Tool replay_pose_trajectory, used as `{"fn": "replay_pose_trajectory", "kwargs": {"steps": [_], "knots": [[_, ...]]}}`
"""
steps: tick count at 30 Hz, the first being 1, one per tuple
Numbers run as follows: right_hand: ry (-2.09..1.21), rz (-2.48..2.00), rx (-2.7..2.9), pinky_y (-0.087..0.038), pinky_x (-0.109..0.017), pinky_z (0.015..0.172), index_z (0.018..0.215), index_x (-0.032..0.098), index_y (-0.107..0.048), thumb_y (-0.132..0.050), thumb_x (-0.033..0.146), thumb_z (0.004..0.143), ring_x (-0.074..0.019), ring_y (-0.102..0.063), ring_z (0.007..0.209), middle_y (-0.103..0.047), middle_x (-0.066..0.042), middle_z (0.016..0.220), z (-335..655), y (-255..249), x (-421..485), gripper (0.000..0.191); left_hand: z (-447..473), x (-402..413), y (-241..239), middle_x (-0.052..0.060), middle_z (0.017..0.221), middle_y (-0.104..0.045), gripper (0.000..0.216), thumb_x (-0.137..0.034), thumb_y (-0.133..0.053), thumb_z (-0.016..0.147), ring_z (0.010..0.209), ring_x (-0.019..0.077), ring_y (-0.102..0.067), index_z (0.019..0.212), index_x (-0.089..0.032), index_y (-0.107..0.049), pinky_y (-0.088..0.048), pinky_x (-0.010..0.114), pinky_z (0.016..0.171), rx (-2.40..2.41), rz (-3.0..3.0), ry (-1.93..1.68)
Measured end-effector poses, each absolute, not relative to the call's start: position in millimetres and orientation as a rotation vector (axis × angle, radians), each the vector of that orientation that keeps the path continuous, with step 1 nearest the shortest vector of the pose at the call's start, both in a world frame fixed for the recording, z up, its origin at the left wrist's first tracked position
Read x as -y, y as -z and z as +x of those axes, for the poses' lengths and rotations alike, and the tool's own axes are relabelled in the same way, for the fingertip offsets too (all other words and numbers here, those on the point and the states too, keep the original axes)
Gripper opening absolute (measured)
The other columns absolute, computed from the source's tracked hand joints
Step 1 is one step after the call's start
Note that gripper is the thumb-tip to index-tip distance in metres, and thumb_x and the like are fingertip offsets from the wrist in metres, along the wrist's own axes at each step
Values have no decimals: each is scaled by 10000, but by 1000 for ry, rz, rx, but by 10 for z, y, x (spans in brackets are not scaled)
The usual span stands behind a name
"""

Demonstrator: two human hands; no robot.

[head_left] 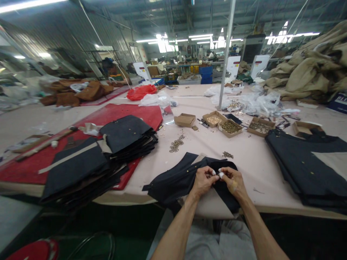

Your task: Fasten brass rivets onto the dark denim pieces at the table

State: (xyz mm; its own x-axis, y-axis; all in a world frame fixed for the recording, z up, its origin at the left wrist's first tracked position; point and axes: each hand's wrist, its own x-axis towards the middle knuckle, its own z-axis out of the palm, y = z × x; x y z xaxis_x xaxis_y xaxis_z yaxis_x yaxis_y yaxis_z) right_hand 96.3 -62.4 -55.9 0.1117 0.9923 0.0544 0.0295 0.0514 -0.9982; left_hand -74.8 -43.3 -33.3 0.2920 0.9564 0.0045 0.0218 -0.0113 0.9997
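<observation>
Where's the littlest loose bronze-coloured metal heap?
In the head view, the bronze-coloured heap sits right of centre on the pale table, just beyond the dark cloth and right hand.

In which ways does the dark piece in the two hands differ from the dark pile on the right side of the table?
The left hand and right hand hold the piece, while no hand touches the pile. The piece is bunched and creased; the pile lies mostly flat. The piece looks single, whereas the pile shows several layers. Both are dark with paler parts and rest on the table.
</observation>
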Motion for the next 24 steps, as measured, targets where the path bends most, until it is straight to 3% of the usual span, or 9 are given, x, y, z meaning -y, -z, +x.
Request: {"fn": "replay_pose_trajectory", "kwargs": {"steps": [4, 8, 16, 24], "knots": [[-998, -1291, 1156, -562, -337, 717, 1016, 168, -703, -659, 431, 814, -216, -681, 769, -735, -85, 897, 955, 611, 637, 335, -736, 444, 275, 4, 690, -629, 240, -273, -716, 774, 540, 90, -548, 968, -132, -701, -412, 201, 529, -977, 1416, -982], [-811, -1363, 1320, -525, -319, 705, 1003, 188, -725, -625, 391, 833, -211, -657, 794, -724, -85, 937, 965, 638, 672, 283, -725, 446, 250, 17, 732, -631, 184, -280, -694, 789, 604, 95, -534, 903, -146, -750, -395, 205, 563, -1002, 1538, -1000], [-752, -1359, 1394, -487, -299, 645, 997, 202, -727, -568, 310, 839, -202, -625, 784, -694, -79, 956, 957, 589, 702, 249, -706, 407, 355, 6, 680, -620, 231, -312, -698, 799, 561, 100, -596, 932, -128, -655, -451, 197, 558, -995, 1317, -1028], [-439, -1486, 1812, -475, -295, 739, 995, 228, -725, -524, 137, 832, -203, -598, 880, -627, -76, 994, 845, 526, 729, 274, -726, 407, 349, 54, 688, -685, 321, -385, -711, 814, 575, 133, -646, 965, -102, -684, -522, 241, 596, -973, 1248, -1099]]}}
